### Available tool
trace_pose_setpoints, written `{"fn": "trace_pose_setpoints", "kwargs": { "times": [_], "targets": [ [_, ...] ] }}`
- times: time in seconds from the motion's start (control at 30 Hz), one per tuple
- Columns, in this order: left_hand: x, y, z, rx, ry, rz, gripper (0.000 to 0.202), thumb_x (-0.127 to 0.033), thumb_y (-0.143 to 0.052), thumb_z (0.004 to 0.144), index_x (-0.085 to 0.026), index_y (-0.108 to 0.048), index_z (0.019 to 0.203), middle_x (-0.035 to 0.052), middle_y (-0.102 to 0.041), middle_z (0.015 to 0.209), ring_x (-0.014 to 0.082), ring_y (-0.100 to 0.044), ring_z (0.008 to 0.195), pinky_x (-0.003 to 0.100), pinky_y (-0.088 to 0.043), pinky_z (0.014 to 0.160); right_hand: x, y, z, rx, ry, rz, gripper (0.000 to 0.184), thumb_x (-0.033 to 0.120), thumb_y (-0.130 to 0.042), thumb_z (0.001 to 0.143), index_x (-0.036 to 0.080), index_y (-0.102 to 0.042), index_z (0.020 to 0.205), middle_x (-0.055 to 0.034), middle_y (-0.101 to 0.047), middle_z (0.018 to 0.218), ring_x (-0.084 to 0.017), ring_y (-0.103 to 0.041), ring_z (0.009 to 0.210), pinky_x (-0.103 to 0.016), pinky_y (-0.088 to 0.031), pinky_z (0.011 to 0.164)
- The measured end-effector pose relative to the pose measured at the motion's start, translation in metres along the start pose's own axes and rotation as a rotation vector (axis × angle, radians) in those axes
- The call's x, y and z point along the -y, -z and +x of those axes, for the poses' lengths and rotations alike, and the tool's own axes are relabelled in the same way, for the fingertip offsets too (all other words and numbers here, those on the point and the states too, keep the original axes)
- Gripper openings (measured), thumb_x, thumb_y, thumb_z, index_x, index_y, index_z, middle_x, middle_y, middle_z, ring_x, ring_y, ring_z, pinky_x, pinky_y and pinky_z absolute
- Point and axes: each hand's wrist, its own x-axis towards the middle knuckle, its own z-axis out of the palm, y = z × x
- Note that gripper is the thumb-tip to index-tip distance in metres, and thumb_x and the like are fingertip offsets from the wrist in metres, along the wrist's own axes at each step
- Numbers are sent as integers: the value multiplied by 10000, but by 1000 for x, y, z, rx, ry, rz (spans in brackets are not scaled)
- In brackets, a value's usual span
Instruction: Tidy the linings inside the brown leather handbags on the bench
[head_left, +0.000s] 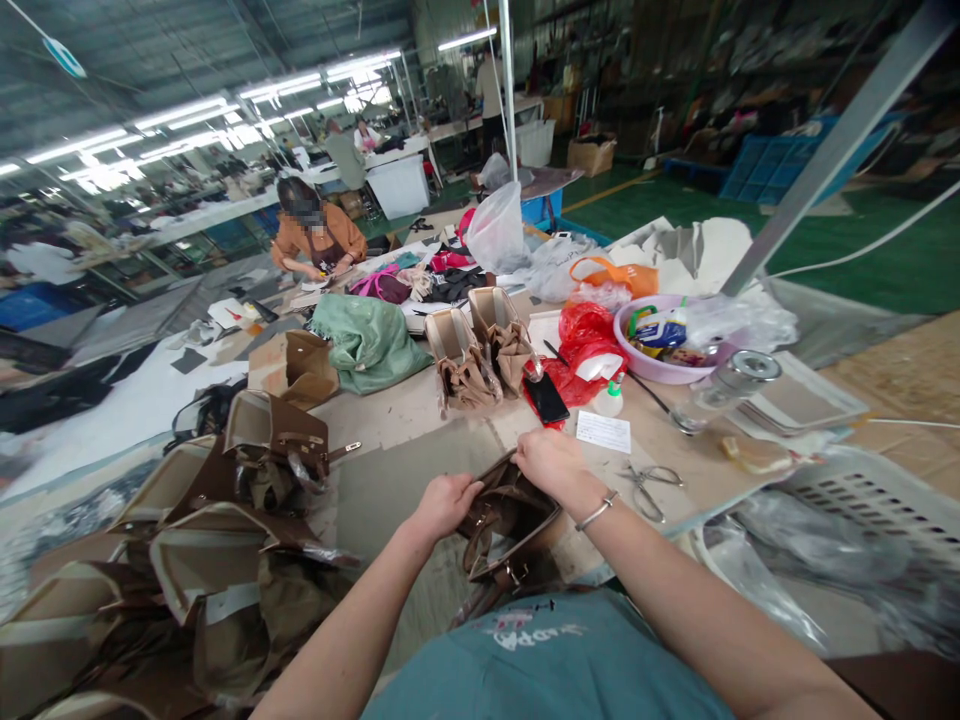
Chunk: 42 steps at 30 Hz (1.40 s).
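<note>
A brown handbag (510,520) stands at the table's front edge against my body, its mouth facing up and its dark inside showing. My left hand (448,503) pinches the bag's far rim at the left. Further right along that rim, my right hand (551,462) has its fingers closed on the edge. A metal buckle shows on the near side of the bag. Just beyond my right hand lie a black phone (547,398) and a white paper slip (604,432). Scissors (651,490) rest to the right of my right forearm.
Several brown bags (217,560) crowd the left side. Two tan bag pieces (469,350) stand ahead, beside a green sack (367,340). To the right are a purple basin (652,365), a glass jar (731,385) and a metal pole (825,150). A co-worker (319,235) sits across the table.
</note>
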Motion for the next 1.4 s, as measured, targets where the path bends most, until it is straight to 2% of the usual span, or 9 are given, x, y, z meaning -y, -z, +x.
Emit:
{"fn": "trace_pose_setpoints", "kwargs": {
  "times": [0.13,0.2,0.37,0.47,0.57,0.73,0.93,1.17,1.4],
  "targets": [
    [-3,5,-2,1,-54,-101,348,-349,-332,888,-270,-501,1182,15,-657,980,148,-596,838,225,-413,743,-3,-2,2,-17,6,12,263,365,-454,800,198,-652,841,-78,-654,863,-186,-594,810,-254,-405,669],
    [-2,9,-1,13,-91,-139,373,-329,-362,875,-297,-447,1237,-3,-649,1020,146,-595,860,223,-415,757,-5,-3,2,-44,11,27,247,390,-480,793,204,-640,825,-61,-641,858,-171,-585,788,-243,-392,641],
    [-2,22,4,84,-106,-111,270,-333,-458,815,-270,-613,1027,-11,-674,863,143,-596,749,202,-409,664,-10,-9,5,-165,40,131,246,399,-556,749,230,-610,919,-19,-609,892,-136,-557,764,-221,-362,611],
    [-8,28,9,72,-119,-54,247,-385,-494,783,-234,-655,894,9,-669,769,158,-587,694,216,-394,617,-13,-9,6,-164,98,164,245,389,-560,752,254,-620,948,-8,-604,906,-127,-554,776,-217,-362,631],
    [-19,29,17,37,-129,-66,237,-343,-479,787,-218,-654,888,21,-670,794,158,-585,711,220,-395,640,-14,-8,7,-114,131,148,202,397,-541,770,247,-654,845,-9,-603,871,-126,-547,782,-217,-359,639],
    [-31,22,26,-5,-126,-82,251,-211,-409,798,-179,-657,821,33,-667,760,141,-570,675,216,-384,635,-15,-5,7,-91,96,146,215,408,-542,773,234,-660,817,-15,-605,858,-126,-548,791,-216,-363,657],
    [-30,11,31,-81,-97,-101,299,-334,-396,859,-183,-649,807,31,-668,775,131,-561,670,210,-367,623,-15,-5,7,-75,85,151,224,401,-516,792,231,-659,825,-17,-608,862,-128,-554,790,-216,-366,650],
    [-29,4,35,-138,-78,-11,329,-340,-383,879,-176,-633,743,39,-650,736,141,-561,689,228,-360,641,-16,-7,8,-85,74,148,219,417,-537,769,229,-649,781,-10,-603,846,-131,-547,758,-226,-354,620],
    [-28,4,35,-120,-52,-81,282,-324,-428,855,-175,-645,754,25,-650,724,124,-542,652,218,-351,610,-17,-9,7,-86,84,180,194,400,-560,757,228,-644,785,-9,-603,847,-134,-551,791,-224,-363,637]
  ]
}}
